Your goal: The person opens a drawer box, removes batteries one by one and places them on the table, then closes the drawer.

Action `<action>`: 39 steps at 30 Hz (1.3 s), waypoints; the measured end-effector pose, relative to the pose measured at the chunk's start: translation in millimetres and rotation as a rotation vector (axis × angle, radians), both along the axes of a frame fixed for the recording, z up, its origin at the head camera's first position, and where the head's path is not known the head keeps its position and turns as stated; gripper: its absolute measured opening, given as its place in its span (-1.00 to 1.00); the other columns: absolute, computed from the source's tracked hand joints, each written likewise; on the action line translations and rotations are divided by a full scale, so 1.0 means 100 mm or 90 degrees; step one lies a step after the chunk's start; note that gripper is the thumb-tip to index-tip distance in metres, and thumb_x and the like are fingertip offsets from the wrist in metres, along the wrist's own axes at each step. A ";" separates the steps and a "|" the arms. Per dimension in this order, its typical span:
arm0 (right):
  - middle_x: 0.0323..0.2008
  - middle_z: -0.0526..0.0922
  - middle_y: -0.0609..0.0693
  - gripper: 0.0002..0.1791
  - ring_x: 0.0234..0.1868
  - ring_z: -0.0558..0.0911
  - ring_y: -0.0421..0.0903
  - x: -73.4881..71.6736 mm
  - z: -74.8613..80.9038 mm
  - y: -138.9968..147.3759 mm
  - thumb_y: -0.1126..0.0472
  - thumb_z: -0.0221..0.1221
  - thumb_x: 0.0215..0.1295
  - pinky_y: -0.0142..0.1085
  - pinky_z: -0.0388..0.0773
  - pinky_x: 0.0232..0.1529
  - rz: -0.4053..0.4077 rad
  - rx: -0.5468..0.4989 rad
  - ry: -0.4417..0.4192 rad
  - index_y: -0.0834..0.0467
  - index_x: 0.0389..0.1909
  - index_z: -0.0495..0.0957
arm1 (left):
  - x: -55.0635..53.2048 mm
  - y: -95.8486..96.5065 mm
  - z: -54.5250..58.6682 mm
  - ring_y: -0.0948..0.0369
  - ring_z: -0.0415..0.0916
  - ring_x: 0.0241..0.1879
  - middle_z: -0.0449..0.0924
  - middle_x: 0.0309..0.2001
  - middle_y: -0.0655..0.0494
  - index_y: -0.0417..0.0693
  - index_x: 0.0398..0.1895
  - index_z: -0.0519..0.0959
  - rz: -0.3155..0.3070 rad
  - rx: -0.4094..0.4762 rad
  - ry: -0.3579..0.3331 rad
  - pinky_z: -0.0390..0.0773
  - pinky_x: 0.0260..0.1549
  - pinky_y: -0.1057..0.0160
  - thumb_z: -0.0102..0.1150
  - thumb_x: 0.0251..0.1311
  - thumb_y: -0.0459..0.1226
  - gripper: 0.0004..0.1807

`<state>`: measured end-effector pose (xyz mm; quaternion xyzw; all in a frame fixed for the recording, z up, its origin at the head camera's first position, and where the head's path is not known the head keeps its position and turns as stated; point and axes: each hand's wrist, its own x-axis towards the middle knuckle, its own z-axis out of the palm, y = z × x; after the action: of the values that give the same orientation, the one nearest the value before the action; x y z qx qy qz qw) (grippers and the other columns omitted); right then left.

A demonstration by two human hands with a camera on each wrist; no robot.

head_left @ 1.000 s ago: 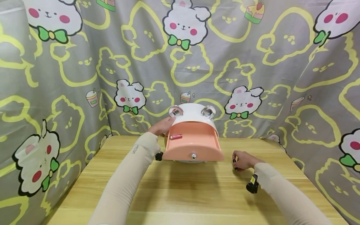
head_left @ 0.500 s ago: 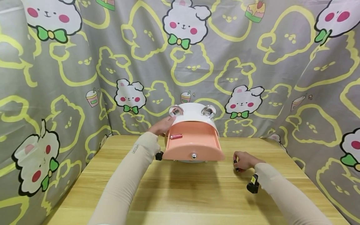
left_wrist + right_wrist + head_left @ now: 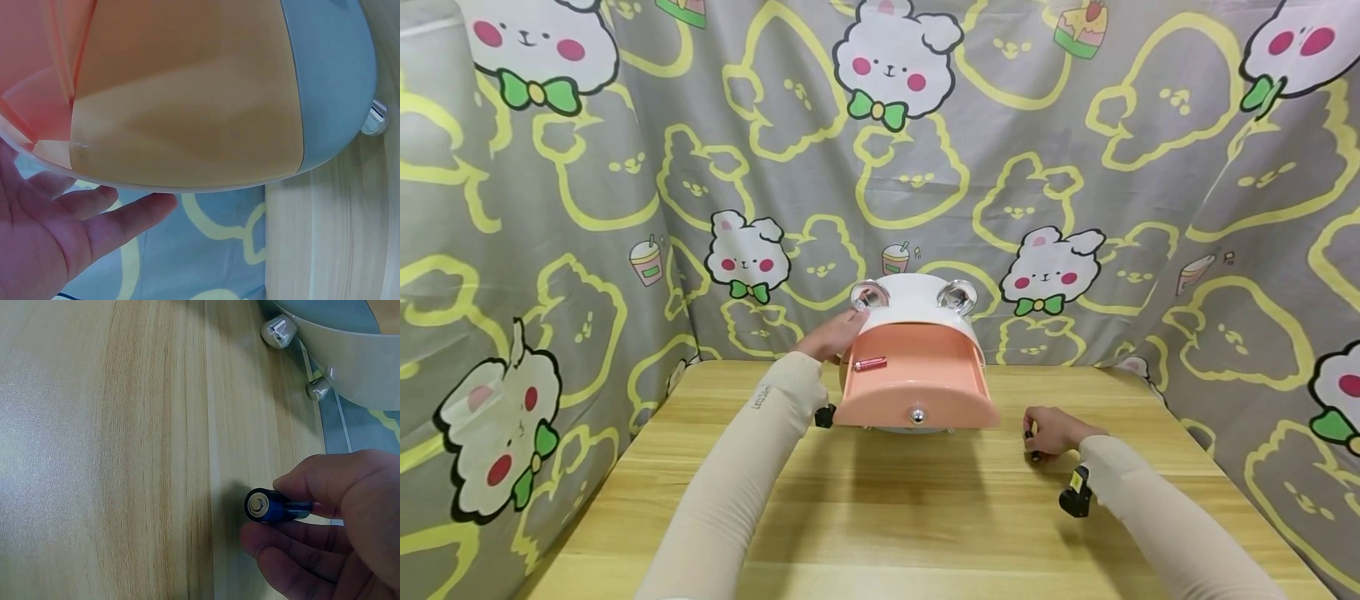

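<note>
A white storage box (image 3: 910,293) with two clear round ears stands on the table, its upper orange drawer (image 3: 917,400) pulled out. A small pink-red cylinder (image 3: 870,363), with a silvery left end, lies in the drawer at the left. My left hand (image 3: 832,335) rests against the box's left side; in the left wrist view its fingers (image 3: 134,225) lie fairly straight along the outer wall. To the right of the box, my right hand (image 3: 1056,432) pinches a dark battery (image 3: 269,506) between thumb and fingers, low over the table.
The wooden table (image 3: 895,533) bears the box near its back edge. Shiny round feet (image 3: 279,331) hold up the box, and a silver knob (image 3: 917,415) sticks out from the drawer front. A patterned curtain (image 3: 805,167) closes off the back and both sides.
My right hand with the battery has shifted very slightly right and down. The left hand, box and drawer look the same.
</note>
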<state>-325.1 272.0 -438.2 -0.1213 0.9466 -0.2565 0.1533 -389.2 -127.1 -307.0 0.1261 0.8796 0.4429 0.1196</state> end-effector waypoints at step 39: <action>-0.54 0.50 0.06 -0.79 -0.64 0.55 -0.11 0.08 -0.02 -0.03 0.41 0.25 0.11 -0.27 0.56 -0.56 0.004 0.002 -0.012 0.21 -0.32 0.39 | 0.01 0.01 -0.03 -0.03 0.40 0.11 0.36 0.21 -0.11 -0.04 0.44 0.14 0.002 0.005 0.003 0.51 -0.05 -0.12 -0.51 0.47 0.18 -0.31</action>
<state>-316.9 269.5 -440.6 -0.1216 0.9450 -0.2560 0.1633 -388.1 -125.9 -309.8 0.1262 0.8782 0.4465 0.1164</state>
